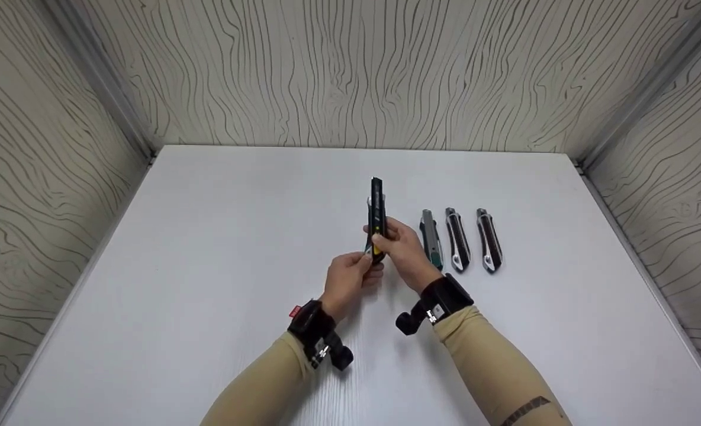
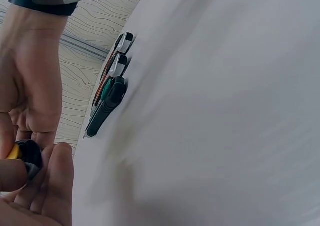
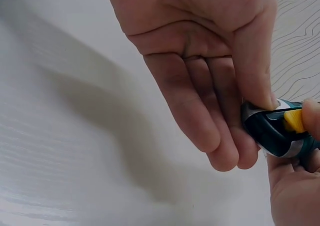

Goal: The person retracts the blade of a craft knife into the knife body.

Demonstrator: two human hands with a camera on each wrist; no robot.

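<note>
A utility knife point(image 1: 377, 207), dark with a yellow piece near its lower end, points up toward the back wall between both hands. My right hand point(image 1: 407, 251) grips its side, the thumb pressing on or close to the yellow piece. My left hand point(image 1: 346, 277) pinches the knife's lower end. In the right wrist view, the left thumb point(image 3: 255, 75) touches the dark green end of the knife point(image 3: 270, 131), and the right thumb lies against the yellow part point(image 3: 294, 121). The knife point(image 2: 32, 158) shows end-on in the left wrist view. No blade can be made out.
To the right of my right hand lie a grey-and-green utility knife point(image 1: 430, 234) and two dark, silver-trimmed ones point(image 1: 458, 241), roughly side by side on the white table point(image 1: 208, 236). Wood-grain-patterned walls point(image 1: 338, 77) enclose the table at the back and sides.
</note>
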